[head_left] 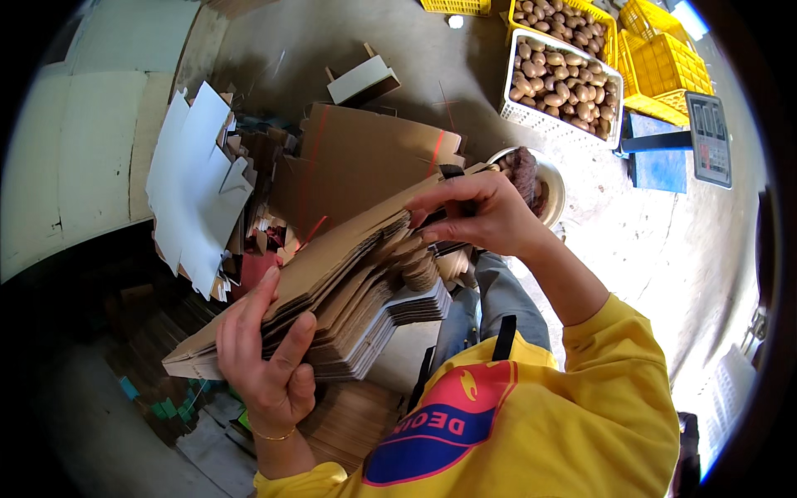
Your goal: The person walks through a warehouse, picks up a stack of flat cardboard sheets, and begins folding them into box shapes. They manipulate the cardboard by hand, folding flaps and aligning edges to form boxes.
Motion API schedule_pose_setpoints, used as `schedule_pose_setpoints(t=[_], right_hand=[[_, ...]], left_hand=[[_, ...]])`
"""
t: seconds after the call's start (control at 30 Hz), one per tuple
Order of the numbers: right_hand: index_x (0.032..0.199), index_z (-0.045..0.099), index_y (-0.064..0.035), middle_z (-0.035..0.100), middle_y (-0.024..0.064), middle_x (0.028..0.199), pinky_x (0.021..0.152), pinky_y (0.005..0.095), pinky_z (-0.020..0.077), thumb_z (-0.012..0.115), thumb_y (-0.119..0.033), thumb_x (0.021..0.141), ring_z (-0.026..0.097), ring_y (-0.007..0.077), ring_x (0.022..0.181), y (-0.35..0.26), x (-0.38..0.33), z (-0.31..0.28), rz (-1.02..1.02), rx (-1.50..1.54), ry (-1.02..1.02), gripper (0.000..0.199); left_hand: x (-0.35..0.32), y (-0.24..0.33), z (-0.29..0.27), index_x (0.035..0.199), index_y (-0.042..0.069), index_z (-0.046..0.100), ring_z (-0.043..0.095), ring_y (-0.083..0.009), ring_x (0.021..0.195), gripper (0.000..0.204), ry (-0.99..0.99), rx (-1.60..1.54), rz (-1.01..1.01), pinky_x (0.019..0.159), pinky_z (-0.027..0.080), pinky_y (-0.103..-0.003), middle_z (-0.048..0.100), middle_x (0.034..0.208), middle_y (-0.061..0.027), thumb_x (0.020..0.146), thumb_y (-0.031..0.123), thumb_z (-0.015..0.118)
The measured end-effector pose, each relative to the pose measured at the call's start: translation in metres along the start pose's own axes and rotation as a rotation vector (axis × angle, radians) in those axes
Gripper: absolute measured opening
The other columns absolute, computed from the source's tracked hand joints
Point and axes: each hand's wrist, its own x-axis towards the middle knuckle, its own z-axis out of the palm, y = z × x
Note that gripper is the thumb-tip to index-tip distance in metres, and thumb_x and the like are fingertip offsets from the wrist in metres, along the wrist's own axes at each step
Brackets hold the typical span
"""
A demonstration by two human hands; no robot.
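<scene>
Grey floor [452, 70] strewn with card and crates, a card stack [340, 319] held between two hands

Crates gather toward the floor's far right corner: a white crate [531, 123] full of brown fruit [564, 87], a yellow crate [613, 41] of the same just behind it, and bare yellow ones [664, 66] to the right. Near these stands a scale [708, 137]. Closer in is a pale basin [556, 187] with something brown and rumpled in it. Farther left, a small stool [363, 80] sits beyond a flat brown bundle [374, 158] crossed by red straps; white card [195, 183] is heaped by the floor's left edge.

The card stack is up in front of the person, slanting from lower left to upper right above the jeans [510, 290]. Its sheets are flat, thin and many. The top face is plain brown; the near edges fan into ragged layers, with rounded cut-outs toward the right and white faces showing along the lower side.

The two hands are well apart. The left hand [266, 378] clasps the left part, fingers over the top face, thumb spread across the layered edges. The right hand [490, 217] pinches the upper right end between thumb and forefinger; how many sheets it takes, I cannot tell.
</scene>
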Motion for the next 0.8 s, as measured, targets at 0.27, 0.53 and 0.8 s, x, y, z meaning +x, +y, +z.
schedule_pose_setpoints(t=[0.27, 0.53, 0.8], right_hand=[[0.096, 0.067, -0.0019, 0.068, 0.0051, 0.082, 0.066, 0.021, 0.0487, 0.069, -0.004, 0.078, 0.063, 0.0073, 0.075, 0.0, 0.006, 0.015, -0.132, -0.216, 0.195, 0.018], [0.102, 0.067, -0.0056, 0.069, 0.0022, 0.083, 0.058, 0.0227, 0.0469, 0.073, -0.009, 0.076, 0.06, 0.0057, 0.069, 0.0, 0.006, 0.003, -0.176, -0.113, 0.058, 0.027], [0.1, 0.068, -0.008, 0.066, 0.0039, 0.078, 0.053, 0.0234, 0.0428, 0.074, -0.01, 0.075, 0.055, 0.0102, 0.059, 0.002, 0.01, 0.008, -0.297, -0.328, 0.16, 0.027]], left_hand=[[0.001, -0.002, 0.001, 0.124, 0.027, 0.056, 0.057, -0.0313, 0.092, 0.041, 0.019, -0.01, 0.047, 0.08, 0.043, -0.04, 0.053, 0.123, -0.0209, 0.096, 0.04, 0.03], [0.007, -0.002, 0.002, 0.122, 0.019, 0.058, 0.057, -0.0329, 0.096, 0.043, 0.007, 0.011, -0.003, 0.083, 0.042, -0.04, 0.053, 0.122, -0.021, 0.096, 0.039, 0.03], [0.006, -0.006, 0.003, 0.121, 0.019, 0.059, 0.057, -0.0325, 0.096, 0.044, 0.052, 0.01, 0.037, 0.083, 0.041, -0.04, 0.053, 0.122, -0.0218, 0.096, 0.041, 0.031]])
